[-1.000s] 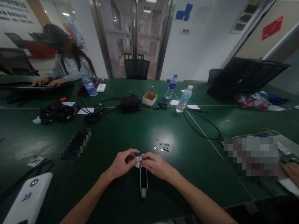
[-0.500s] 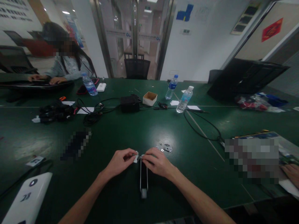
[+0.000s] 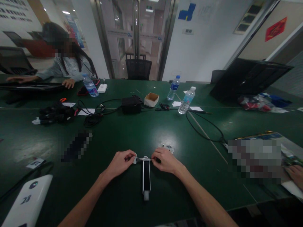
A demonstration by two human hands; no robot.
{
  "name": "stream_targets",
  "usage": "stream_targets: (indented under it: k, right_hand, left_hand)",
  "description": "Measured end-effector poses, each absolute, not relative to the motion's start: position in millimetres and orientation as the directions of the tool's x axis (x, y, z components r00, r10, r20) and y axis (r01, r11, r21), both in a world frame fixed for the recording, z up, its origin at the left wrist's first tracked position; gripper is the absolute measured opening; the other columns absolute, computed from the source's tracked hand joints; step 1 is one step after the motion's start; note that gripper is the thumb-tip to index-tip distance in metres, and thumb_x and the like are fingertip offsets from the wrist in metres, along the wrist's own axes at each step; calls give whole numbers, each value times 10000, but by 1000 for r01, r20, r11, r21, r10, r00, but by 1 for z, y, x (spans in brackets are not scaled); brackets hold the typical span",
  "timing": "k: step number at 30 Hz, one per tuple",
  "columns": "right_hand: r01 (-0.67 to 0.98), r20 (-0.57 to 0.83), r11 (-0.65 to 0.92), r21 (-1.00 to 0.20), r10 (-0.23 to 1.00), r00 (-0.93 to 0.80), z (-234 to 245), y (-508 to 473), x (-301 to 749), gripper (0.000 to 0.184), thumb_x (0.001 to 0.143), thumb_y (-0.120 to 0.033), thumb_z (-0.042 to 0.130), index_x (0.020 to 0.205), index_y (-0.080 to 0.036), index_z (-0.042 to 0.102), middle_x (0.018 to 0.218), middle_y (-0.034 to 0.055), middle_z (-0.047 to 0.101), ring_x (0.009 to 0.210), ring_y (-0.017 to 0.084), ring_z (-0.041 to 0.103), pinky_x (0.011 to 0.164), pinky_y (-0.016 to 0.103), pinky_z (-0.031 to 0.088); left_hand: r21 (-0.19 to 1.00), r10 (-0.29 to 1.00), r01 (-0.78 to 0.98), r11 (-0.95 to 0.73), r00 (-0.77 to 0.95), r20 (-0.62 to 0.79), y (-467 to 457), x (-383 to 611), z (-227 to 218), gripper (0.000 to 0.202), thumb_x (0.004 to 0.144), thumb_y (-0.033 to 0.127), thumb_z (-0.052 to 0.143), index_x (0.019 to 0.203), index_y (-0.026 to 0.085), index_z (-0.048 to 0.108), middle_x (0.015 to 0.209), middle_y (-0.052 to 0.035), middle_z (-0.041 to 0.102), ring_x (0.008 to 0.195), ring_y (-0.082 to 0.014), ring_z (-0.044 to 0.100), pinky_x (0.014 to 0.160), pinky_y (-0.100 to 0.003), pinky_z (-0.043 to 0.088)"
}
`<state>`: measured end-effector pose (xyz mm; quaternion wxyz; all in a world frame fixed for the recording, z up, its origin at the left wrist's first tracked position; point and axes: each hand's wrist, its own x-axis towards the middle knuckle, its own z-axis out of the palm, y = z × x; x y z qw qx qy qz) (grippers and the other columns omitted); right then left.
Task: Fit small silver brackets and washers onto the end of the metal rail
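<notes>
A narrow black-and-silver bar-shaped device (image 3: pixel 146 176) lies on the green table (image 3: pixel 151 132), pointing toward me. My left hand (image 3: pixel 121 162) is closed in a pinch on a small silver bracket (image 3: pixel 135 159) at the bar's far end. My right hand (image 3: pixel 165 160) rests just right of that end, fingers curled on the table near several small silver washers and a metal plate (image 3: pixel 168 147). Whether its fingertips hold anything is hidden.
Further back lie black cables (image 3: pixel 94 116), a black box (image 3: pixel 131 104), a small cardboard box (image 3: pixel 151 99) and three water bottles (image 3: pixel 187 100). A white numbered case (image 3: pixel 26 201) sits at near left. A person (image 3: pixel 61 63) works at far left; another hand (image 3: pixel 294 175) shows at right.
My right hand has slid right, away from the bracket toward the loose washers. The left hand stays pinched on the bracket. The person at far left moved their arms apart.
</notes>
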<state>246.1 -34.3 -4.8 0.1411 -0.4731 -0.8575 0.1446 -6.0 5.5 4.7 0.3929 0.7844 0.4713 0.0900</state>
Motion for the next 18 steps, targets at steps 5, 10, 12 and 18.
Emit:
stream_targets:
  k: [5, 10, 12, 18]
  right_hand:
    - [774, 53, 482, -410, 860, -508, -1, -34, 245, 118, 851, -172, 554, 885, -156, 666, 806, 39, 630, 738, 152, 557, 735, 280, 414]
    - [784, 25, 460, -417, 868, -496, 0, -35, 244, 98, 837, -160, 562, 874, -154, 652, 799, 33, 614, 729, 150, 548, 725, 275, 404]
    - [782, 30, 463, -418, 867, -497, -1, -35, 244, 92, 838, -159, 560, 873, -157, 645, 804, 32, 610, 730, 148, 543, 717, 269, 400]
    - [777, 31, 465, -424, 865, -501, -3, -35, 243, 88, 829, -143, 554, 850, -153, 639, 784, 26, 599, 712, 141, 533, 705, 260, 398]
  left_hand:
    - [721, 795, 650, -240, 557, -239, 4, -4, 4, 301, 911, 360, 474, 1063, 166, 647, 871, -13, 681, 709, -163, 600, 615, -261, 470]
    - [723, 837, 653, -227, 510, -199, 8, -9, 4, 310, 901, 391, 488, 1052, 174, 651, 856, -16, 692, 708, -169, 610, 618, -266, 468]
    - [731, 848, 644, -225, 498, -178, 9, -10, 4, 313, 895, 404, 497, 1041, 178, 655, 846, -18, 698, 709, -174, 615, 623, -270, 468]
    - [736, 822, 615, -283, 551, -145, 5, -5, 3, 299, 891, 406, 497, 989, 178, 664, 780, -11, 689, 649, -167, 600, 601, -263, 445]
